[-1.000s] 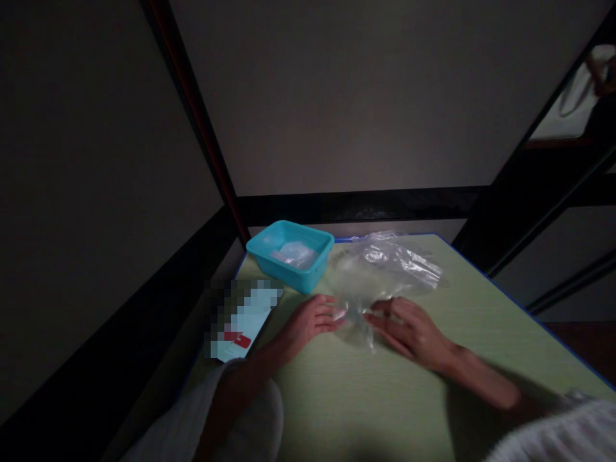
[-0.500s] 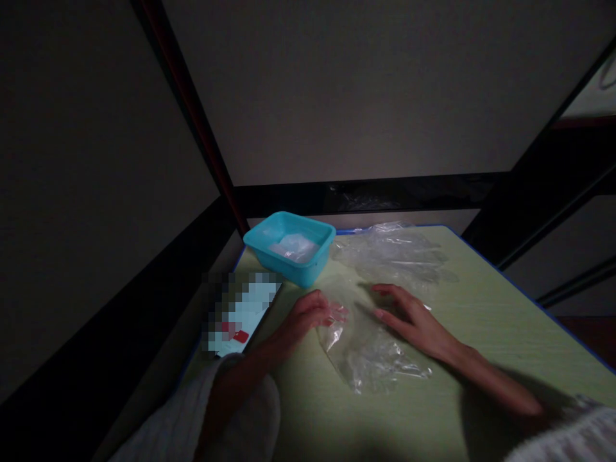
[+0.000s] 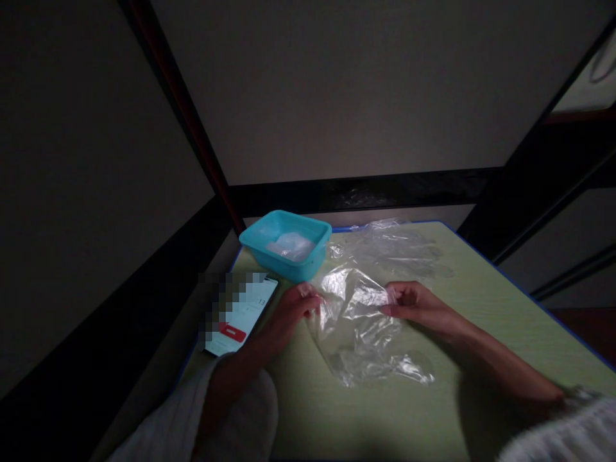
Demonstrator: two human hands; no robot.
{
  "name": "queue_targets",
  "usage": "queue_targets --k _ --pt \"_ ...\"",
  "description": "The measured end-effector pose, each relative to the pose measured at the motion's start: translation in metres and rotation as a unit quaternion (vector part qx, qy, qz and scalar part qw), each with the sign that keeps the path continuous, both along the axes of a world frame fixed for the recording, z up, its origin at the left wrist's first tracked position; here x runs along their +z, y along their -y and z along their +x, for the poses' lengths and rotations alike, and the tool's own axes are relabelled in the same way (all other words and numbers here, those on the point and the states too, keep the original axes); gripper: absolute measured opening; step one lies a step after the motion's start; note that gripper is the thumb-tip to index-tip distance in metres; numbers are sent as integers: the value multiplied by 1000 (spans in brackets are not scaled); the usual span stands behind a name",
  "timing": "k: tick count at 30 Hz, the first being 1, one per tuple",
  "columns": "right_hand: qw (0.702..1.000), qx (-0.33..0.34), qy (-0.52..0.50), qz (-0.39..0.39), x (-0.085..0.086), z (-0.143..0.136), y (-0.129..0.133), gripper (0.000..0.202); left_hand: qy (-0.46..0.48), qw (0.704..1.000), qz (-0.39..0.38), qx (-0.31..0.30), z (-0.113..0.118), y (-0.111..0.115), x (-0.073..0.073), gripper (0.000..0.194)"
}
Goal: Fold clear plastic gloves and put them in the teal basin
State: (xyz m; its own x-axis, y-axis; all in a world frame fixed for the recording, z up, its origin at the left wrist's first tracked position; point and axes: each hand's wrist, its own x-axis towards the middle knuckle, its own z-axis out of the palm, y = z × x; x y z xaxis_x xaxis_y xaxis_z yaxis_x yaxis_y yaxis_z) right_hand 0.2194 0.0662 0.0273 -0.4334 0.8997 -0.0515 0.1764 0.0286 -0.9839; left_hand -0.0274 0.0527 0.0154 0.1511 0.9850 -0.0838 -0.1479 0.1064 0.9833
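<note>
A clear, crinkled plastic glove (image 3: 366,321) is spread between my two hands over the pale green table (image 3: 332,417). My left hand (image 3: 299,305) pinches its left edge between thumb and fingers. On the opposite edge, my right hand (image 3: 411,305) grips the film with the thumb and curled fingers. The finger-like ends of the glove point toward the near side of the table. Behind it, more clear plastic gloves (image 3: 394,250) lie flat in a loose pile.
A turquoise basket (image 3: 308,266) with whitish plastic inside stands at the back left. A phone (image 3: 240,314) with a lit screen lies beside my left forearm. Walls (image 3: 337,96) rise behind the table and on its left.
My right hand has closed on the glove's right edge, and my left fingers have pinched the left one. The upper part of the glove is now raised and bunched. The view has shifted slightly.
</note>
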Motion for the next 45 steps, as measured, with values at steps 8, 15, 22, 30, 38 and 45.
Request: queue_targets --k 8,15,22,30,38,45 --pt "879 -185 44 437 18 14 4 6 6 988 125 91 -4 7 28 16" --pt "759 -127 107 629 33 31 11 28 -173 919 353 18 -10 19 31 10" --pt "847 137 243 453 22 42 -3 21 -317 848 390 -168 -11 9 13 12" --pt "911 284 234 183 21 51 6 10 -373 796 343 -331 -15 7 8 14" --pt "942 189 208 182 18 25 3 24 -256 838 249 -413 -11 9 21 41" --pt "932 118 206 275 -8 -6 7 20 -194 820 212 -495 -3 17 19 42"
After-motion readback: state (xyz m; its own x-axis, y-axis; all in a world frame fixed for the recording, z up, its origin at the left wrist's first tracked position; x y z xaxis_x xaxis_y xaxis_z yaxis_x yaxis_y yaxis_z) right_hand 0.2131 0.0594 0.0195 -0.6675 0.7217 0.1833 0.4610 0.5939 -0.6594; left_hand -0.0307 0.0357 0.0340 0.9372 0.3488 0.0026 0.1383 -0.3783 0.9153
